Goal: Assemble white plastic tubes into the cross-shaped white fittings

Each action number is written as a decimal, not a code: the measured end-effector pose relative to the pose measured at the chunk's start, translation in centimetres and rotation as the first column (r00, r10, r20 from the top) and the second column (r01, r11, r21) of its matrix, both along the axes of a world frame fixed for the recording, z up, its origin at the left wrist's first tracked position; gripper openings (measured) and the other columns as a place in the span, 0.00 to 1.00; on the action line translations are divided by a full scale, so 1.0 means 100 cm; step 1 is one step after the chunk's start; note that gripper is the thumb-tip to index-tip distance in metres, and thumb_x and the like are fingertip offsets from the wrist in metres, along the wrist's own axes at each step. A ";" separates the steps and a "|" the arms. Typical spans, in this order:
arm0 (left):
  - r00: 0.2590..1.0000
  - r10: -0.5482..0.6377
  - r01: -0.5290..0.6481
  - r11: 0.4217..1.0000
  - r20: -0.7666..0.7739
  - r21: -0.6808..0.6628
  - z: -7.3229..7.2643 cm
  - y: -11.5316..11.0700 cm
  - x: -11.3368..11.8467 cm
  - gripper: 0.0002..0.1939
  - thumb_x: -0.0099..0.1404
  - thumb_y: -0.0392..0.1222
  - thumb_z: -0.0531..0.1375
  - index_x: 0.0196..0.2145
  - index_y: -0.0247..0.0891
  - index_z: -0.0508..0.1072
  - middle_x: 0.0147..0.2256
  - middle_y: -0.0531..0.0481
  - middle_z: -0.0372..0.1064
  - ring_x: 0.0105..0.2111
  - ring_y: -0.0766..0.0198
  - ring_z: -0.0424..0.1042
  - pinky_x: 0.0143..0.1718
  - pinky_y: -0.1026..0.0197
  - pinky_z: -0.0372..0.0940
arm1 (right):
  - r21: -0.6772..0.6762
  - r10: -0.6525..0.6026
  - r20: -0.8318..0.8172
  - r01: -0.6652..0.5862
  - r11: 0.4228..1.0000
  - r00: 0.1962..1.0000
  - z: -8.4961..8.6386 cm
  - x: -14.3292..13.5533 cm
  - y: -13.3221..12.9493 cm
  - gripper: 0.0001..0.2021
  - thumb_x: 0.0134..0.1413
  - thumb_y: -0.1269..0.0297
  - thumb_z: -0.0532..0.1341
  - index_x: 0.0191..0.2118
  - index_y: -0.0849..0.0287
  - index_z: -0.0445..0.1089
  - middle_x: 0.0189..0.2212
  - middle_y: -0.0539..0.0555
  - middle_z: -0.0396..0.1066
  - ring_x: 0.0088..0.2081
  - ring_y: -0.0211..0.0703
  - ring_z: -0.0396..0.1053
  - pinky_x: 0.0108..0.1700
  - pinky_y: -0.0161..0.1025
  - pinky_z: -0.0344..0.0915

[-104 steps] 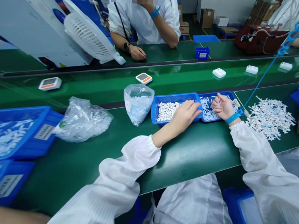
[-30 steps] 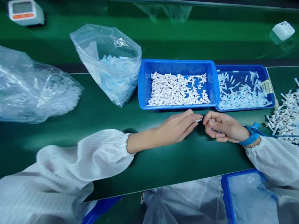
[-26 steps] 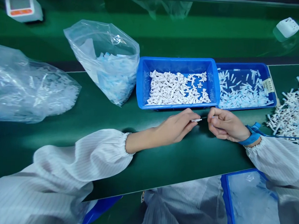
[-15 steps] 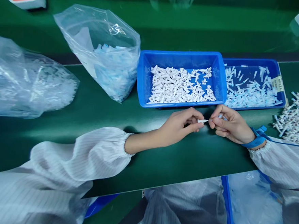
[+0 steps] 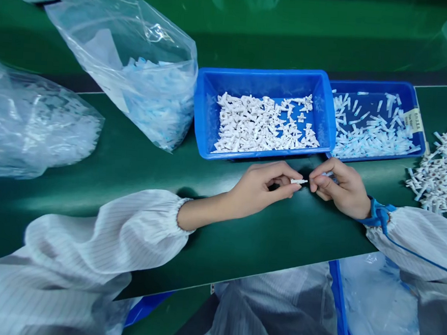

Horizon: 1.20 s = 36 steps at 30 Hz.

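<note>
Left hand (image 5: 250, 191) and right hand (image 5: 346, 192) have been parted slightly. Part (image 5: 298, 181) is pinched by left at tray (image 5: 262, 155)'s five o'clock, piece (image 5: 327, 174) by curled right; either could be dropped through slackened grip.

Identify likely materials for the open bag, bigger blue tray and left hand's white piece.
Open bag: clear, glossy plastic film, creased and glinting.
Bigger blue tray: probably moulded plastic, satiny, rounded corners.
White piece in left hand: likely plastic; evenly white, too small to judge gloss.
</note>
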<state>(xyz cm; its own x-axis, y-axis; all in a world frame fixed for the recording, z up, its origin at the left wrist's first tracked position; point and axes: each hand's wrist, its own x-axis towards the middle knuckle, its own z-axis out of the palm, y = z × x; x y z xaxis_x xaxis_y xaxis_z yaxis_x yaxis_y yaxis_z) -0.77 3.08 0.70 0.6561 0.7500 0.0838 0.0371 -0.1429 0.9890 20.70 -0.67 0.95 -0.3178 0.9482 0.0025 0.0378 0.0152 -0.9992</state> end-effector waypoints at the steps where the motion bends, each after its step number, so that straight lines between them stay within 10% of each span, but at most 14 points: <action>1: 1.000 0.002 -0.002 1.000 0.002 -0.003 0.000 0.000 0.000 0.15 0.66 0.49 0.62 0.39 0.33 0.76 0.28 0.49 0.73 0.27 0.69 0.73 0.27 0.69 0.66 | 0.012 0.005 0.023 -0.006 1.000 1.000 -0.001 0.000 -0.001 0.08 0.64 0.59 0.60 0.39 0.58 0.67 0.25 0.45 0.70 0.17 0.26 0.57 0.20 0.28 0.54; 12: 0.997 0.045 -0.037 0.993 0.069 -0.109 0.000 -0.001 0.002 0.17 0.64 0.52 0.63 0.38 0.34 0.76 0.27 0.50 0.74 0.26 0.69 0.76 0.28 0.69 0.70 | 0.054 0.007 0.041 -0.009 0.998 0.999 -0.007 -0.003 -0.003 0.05 0.65 0.62 0.59 0.41 0.56 0.66 0.27 0.44 0.72 0.18 0.25 0.58 0.21 0.27 0.56; 36: 0.998 0.041 -0.047 0.991 0.049 0.124 0.002 -0.003 0.000 0.15 0.68 0.50 0.60 0.39 0.35 0.76 0.33 0.46 0.77 0.27 0.70 0.76 0.26 0.71 0.68 | -0.063 -0.030 -0.039 0.028 0.998 0.999 0.001 -0.009 -0.006 0.09 0.63 0.58 0.61 0.38 0.58 0.67 0.23 0.46 0.70 0.16 0.27 0.55 0.18 0.29 0.53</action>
